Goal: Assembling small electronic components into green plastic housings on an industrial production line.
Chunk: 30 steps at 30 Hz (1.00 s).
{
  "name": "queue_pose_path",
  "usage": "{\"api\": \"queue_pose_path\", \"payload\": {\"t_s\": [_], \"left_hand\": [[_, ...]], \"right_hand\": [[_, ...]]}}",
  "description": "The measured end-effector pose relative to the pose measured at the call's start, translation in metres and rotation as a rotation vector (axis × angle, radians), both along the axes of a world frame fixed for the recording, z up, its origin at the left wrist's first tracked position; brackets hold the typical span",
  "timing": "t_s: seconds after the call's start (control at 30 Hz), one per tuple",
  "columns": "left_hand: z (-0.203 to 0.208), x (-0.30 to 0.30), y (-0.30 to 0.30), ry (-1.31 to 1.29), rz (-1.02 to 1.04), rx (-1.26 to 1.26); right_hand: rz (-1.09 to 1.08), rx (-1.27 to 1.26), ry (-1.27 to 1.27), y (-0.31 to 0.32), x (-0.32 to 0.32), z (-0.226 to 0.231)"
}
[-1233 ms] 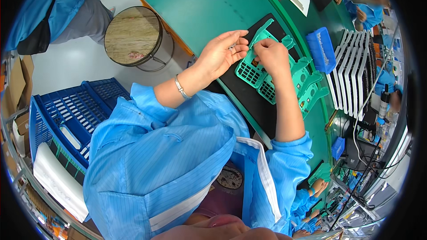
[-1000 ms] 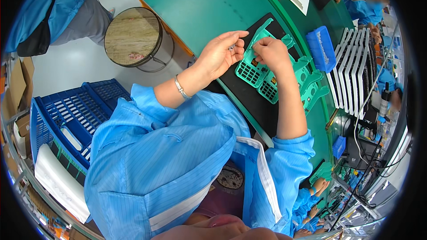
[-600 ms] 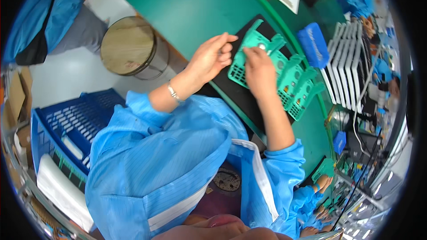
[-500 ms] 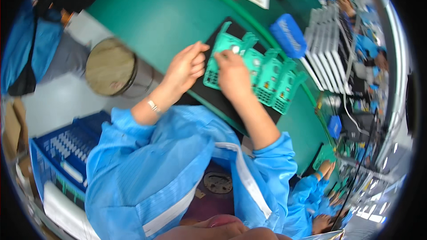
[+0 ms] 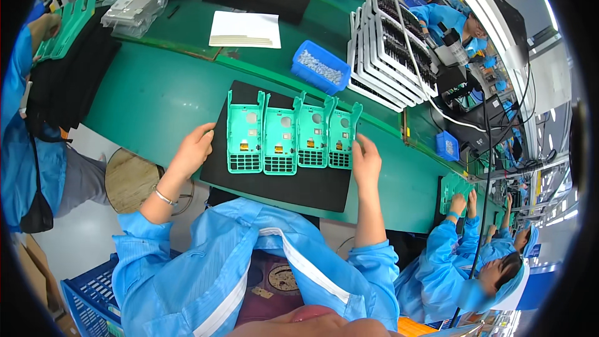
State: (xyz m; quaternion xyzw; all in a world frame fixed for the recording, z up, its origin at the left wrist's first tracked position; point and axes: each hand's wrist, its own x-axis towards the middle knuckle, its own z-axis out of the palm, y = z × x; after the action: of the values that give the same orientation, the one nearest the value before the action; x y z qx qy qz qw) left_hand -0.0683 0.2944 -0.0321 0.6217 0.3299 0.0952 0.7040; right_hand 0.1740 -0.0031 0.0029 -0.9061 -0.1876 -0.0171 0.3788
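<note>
Several green plastic housings (image 5: 281, 131) lie side by side in a row, each with a round hole, small openings and a keypad grid at its near end. They rest on a black mat (image 5: 281, 190) set at a slant on the green bench. At the mat's left edge, my left hand (image 5: 192, 150) has its fingers closed on the rim. My right hand (image 5: 367, 163) is at the opposite edge, fingers bent round it, right beside the rightmost housing. Neither hand has a housing lifted.
Beyond the mat stand a blue bin of small pale parts (image 5: 320, 67), a stack of white trays (image 5: 387, 56) and white sheets (image 5: 244, 29). Co-workers in blue sit at right (image 5: 437, 262), across and at left. A round stool (image 5: 131, 178) is left of the bench.
My hands have moved apart, from over the housings to the mat's two sides. The housings now sit in a straighter row, and the whole view has turned.
</note>
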Motion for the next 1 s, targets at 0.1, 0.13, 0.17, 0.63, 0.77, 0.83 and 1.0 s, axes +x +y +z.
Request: {"api": "queue_pose_path", "payload": {"t_s": [0.1, 0.13, 0.17, 0.63, 0.77, 0.83, 1.0], "left_hand": [[0.002, 0.015, -0.002, 0.032, -0.022, -0.04], [0.003, 0.018, -0.002, 0.034, -0.032, -0.094], [0.006, 0.023, -0.005, 0.028, -0.019, -0.102], [0.022, 0.112, -0.107, -0.044, -0.098, -0.24], [0.022, 0.141, -0.131, -0.156, -0.094, -0.022], [0.016, 0.147, -0.139, -0.159, -0.081, 0.057], [0.025, 0.156, -0.166, -0.075, -0.108, 0.498]], "right_hand": [[-0.039, -0.029, 0.223, -0.034, 0.011, -0.015], [-0.045, -0.021, 0.223, -0.039, 0.017, -0.017], [-0.074, 0.173, 0.341, -0.044, 0.024, -0.021], [-0.274, 0.133, 0.434, -0.273, 0.176, -0.006], [-0.521, -0.218, -0.017, -0.389, 0.24, 0.025], [-0.611, -0.124, -0.143, -0.38, 0.238, 0.045], [-0.281, 0.08, -0.18, -0.271, 0.149, 0.053]]}}
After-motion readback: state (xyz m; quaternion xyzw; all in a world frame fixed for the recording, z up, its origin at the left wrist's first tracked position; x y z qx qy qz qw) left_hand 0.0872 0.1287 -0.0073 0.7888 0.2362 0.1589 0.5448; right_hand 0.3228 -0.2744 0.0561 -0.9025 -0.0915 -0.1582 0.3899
